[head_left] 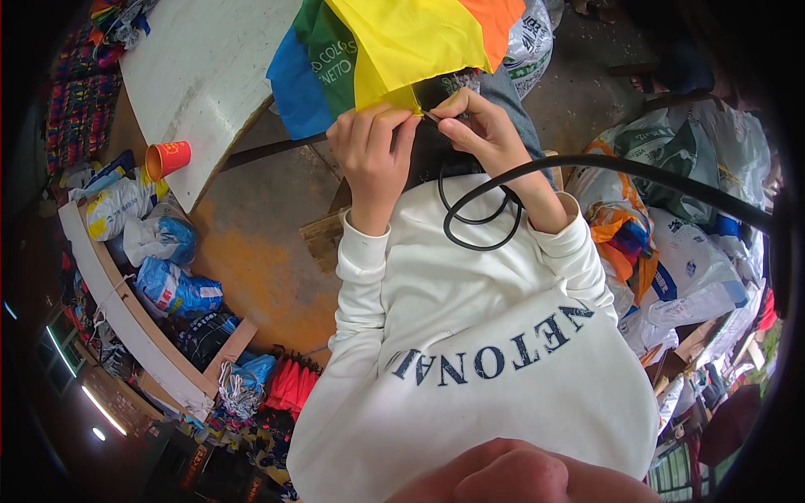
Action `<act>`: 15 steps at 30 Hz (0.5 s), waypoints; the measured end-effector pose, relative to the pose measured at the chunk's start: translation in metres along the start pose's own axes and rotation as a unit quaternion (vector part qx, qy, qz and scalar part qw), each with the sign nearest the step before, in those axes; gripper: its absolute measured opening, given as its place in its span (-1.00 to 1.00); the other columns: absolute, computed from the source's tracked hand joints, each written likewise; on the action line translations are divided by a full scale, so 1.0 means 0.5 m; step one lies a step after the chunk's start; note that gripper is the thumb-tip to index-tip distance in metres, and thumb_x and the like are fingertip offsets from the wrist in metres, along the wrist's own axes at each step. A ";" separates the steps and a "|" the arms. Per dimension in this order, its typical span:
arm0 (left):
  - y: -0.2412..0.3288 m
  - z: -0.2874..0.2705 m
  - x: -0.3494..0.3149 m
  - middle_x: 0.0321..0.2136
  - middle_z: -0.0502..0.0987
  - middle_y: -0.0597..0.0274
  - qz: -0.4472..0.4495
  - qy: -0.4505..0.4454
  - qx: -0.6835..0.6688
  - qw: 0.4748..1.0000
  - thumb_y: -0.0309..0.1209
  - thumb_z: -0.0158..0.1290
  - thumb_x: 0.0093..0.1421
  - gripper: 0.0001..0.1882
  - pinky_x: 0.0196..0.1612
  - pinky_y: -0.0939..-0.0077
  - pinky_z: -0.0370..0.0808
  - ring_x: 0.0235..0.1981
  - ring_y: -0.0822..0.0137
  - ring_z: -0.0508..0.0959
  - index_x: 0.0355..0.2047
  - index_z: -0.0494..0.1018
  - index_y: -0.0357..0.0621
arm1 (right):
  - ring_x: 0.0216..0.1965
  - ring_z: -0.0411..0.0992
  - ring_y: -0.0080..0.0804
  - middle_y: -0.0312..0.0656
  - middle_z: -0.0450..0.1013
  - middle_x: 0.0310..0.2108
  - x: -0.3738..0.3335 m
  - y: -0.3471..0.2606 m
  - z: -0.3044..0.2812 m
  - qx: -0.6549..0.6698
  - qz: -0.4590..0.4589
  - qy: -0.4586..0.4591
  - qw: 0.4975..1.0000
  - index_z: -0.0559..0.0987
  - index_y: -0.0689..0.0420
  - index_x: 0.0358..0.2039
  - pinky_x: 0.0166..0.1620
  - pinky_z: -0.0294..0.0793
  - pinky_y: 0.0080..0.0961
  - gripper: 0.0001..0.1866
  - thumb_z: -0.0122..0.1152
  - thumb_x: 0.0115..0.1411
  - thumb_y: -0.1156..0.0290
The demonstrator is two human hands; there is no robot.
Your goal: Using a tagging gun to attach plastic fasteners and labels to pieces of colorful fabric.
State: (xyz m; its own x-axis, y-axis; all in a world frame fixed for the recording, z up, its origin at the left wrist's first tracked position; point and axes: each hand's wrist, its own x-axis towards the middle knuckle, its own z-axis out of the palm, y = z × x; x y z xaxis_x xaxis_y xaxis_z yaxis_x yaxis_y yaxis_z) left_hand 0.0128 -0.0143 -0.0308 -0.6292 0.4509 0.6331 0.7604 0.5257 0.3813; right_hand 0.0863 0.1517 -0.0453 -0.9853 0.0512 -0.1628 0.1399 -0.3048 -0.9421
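A panelled cloth in blue, green, yellow and orange, looking like an umbrella canopy, hangs over my lap from the top of the view. My left hand pinches the lower edge of its yellow panel between thumb and fingers. Close beside it, my right hand is closed on a small thin piece that points at the pinched yellow edge. Whether that piece is a needle or a rib tip is too small to tell. The fingertips of both hands nearly meet.
To the left stands a white table with a red paper cup at its edge. Plastic bags and a red folded bundle lie at left. Large stuffed bags crowd the right. A black cable crosses near my right forearm.
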 end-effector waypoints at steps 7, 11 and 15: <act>-0.006 -0.003 -0.002 -0.37 0.52 0.38 -0.001 -0.002 0.001 1.000 -0.36 0.28 0.08 -0.82 -0.16 0.33 0.30 -0.28 0.22 0.47 -0.35 0.49 0.03 | -0.40 0.34 -0.81 -0.30 0.51 -0.29 -0.001 -0.007 -0.003 0.031 -0.002 0.006 0.999 0.47 0.29 -0.19 -0.38 0.32 -0.80 -0.82 0.20 0.28 0.45; -0.003 -0.002 -0.001 -0.38 0.51 0.38 0.000 -0.001 -0.001 1.000 -0.37 0.28 0.08 -0.82 -0.16 0.33 0.30 -0.29 0.22 0.47 -0.35 0.49 0.03 | -0.37 0.37 -0.79 -0.29 0.52 -0.27 0.000 -0.004 0.004 0.022 -0.024 0.005 0.999 0.47 0.29 -0.19 -0.34 0.36 -0.80 -0.81 0.21 0.27 0.46; -0.003 -0.002 0.000 -0.38 0.51 0.38 0.004 -0.003 0.000 1.000 -0.37 0.28 0.07 -0.82 -0.16 0.34 0.30 -0.29 0.23 0.46 -0.36 0.49 0.03 | -0.33 0.40 -0.78 -0.27 0.52 -0.25 0.000 -0.006 -0.003 -0.003 -0.017 0.003 1.000 0.47 0.30 -0.18 -0.30 0.39 -0.78 -0.80 0.22 0.27 0.46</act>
State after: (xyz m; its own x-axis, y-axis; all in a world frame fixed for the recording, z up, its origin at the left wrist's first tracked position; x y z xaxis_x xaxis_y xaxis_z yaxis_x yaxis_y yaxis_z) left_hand 0.0118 -0.0159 -0.0306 -0.6240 0.4595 0.6320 0.7654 0.5222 0.3760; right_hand 0.0859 0.1539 -0.0431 -0.9890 0.0671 -0.1320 0.1065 -0.2968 -0.9490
